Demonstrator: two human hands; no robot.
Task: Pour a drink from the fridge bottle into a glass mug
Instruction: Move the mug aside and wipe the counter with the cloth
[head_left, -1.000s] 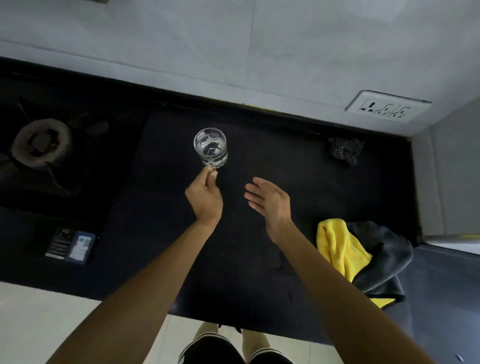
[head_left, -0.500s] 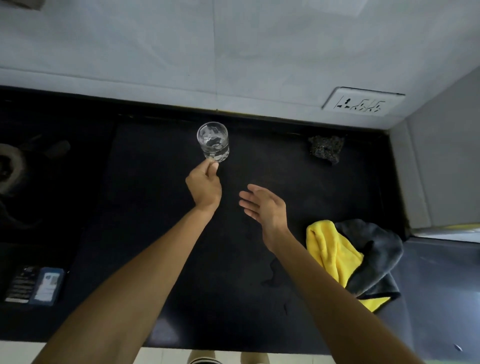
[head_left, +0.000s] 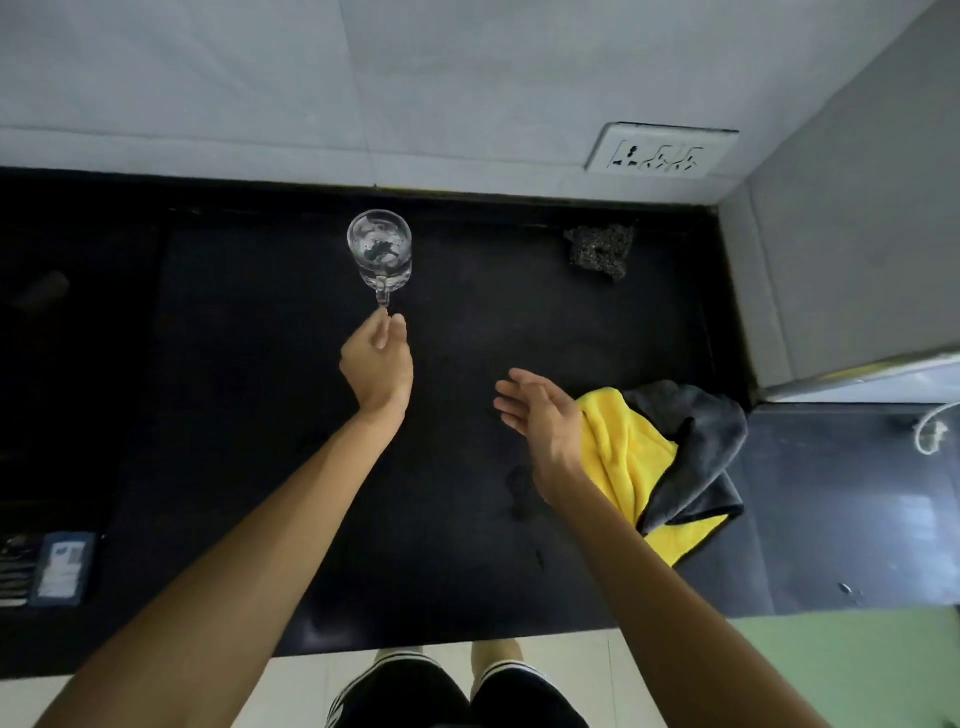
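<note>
0.5 s ago the left hand (head_left: 376, 358) had its thumb and forefinger closed on the handle of the glass mug (head_left: 380, 249). Now the whole handle shows clear above the fingertips and the hand has let go, its fingers loosely curled and holding nothing. The right hand (head_left: 540, 415) has drifted toward the right of the frame, so that its back now overlaps the edge of the yellow and grey cloth (head_left: 623, 457). It was apart from the cloth before.

The mug stands upright on the black counter (head_left: 249, 395), in the upper middle of the frame, directly above the left hand. Its handle points down the frame at the fingers. The forefinger's tip sits just beneath the handle's lower end; I cannot tell whether it touches. The right hand is slack, fingers straight and spread, palm turned toward the left of the frame, well apart from the mug.

The mug is clear glass, round, with 1 small loop handle. Pale reflections or droplets show inside it, and I cannot tell whether it holds any liquid.
</note>
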